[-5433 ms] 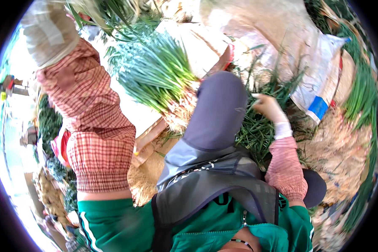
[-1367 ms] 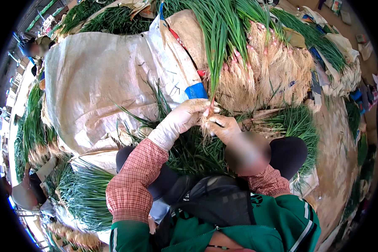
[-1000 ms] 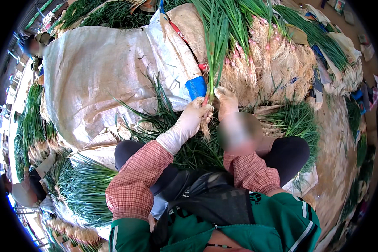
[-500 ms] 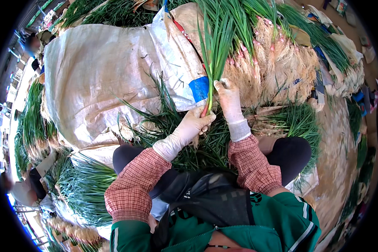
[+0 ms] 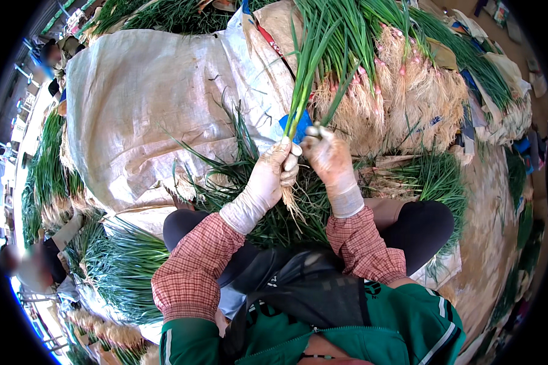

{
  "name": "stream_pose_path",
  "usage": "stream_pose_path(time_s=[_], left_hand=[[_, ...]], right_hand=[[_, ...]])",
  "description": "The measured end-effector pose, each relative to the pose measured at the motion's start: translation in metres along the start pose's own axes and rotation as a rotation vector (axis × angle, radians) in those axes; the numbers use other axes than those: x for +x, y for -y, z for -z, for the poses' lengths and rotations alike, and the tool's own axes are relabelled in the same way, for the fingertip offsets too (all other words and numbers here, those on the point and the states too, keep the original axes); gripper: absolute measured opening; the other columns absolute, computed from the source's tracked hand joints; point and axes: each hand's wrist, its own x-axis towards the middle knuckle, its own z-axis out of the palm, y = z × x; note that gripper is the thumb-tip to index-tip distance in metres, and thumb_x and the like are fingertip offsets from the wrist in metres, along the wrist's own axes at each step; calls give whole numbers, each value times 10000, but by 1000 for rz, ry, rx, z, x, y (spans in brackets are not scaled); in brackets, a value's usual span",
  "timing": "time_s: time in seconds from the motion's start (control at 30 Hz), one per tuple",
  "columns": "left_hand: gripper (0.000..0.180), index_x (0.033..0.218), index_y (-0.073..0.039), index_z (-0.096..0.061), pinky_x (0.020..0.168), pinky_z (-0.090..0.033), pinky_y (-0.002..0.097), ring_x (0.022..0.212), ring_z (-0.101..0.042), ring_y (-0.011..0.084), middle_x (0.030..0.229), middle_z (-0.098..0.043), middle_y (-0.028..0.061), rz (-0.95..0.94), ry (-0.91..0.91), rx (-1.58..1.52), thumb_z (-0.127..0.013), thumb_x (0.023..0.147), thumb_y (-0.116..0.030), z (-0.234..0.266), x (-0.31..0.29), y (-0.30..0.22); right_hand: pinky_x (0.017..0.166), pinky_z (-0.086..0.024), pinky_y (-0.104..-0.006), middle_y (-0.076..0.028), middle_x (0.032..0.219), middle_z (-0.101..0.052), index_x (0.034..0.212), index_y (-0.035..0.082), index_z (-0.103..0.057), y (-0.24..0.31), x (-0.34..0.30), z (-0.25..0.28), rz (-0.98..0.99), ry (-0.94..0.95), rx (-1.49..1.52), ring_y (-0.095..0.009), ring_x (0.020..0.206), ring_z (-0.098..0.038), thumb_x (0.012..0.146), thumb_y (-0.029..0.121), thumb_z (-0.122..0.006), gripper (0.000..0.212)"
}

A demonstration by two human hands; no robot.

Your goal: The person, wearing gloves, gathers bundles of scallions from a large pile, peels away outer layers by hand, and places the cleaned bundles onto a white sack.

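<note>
My gloved left hand (image 5: 266, 173) is closed round the lower stems of a few spring onions (image 5: 302, 91). Their long green leaves point up and away, and pale roots (image 5: 292, 202) hang beneath my fingers. Just to the right, my gloved right hand (image 5: 331, 157) is closed, its fingers pinching a green leaf (image 5: 340, 100) that sticks out up and to the right. Both hands are above loose green leaves (image 5: 286, 228) heaped between my knees.
Ahead to the right lie spring onions with pink bulbs and hairy roots (image 5: 402, 91). A pale woven sack (image 5: 146, 109) spreads on the left. More green leaves are at my left (image 5: 125, 274) and by my right knee (image 5: 435, 179). People sit at the far left.
My right hand has come down and turned, pulling a leaf away from the stems. My left hand has shifted slightly left, and the roots below it now show.
</note>
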Motion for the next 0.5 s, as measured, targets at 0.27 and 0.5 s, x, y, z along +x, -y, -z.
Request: stream_pose_path(time_s=[0.27, 0.5], left_hand=[[302, 912, -66, -536, 441, -278, 243, 458, -361, 109, 560, -423, -11, -186, -6, 132, -426, 1003, -331, -5, 2, 16], [292, 1005, -23, -566, 494, -379, 227, 514, -456, 107, 616, -530, 46, -412, 60, 5, -437, 1005, -285, -19, 5, -5]], right_hand=[[678, -492, -303, -69, 867, -595, 1043, 37, -547, -24, 9, 14, 132, -7, -354, -161, 743, -577, 1001, 181, -417, 198], [607, -497, -309, -67, 813, -609, 969, 64, -595, 28, -10, 3, -135, 120, -1503, -131, 722, -609, 939, 149, -471, 153]])
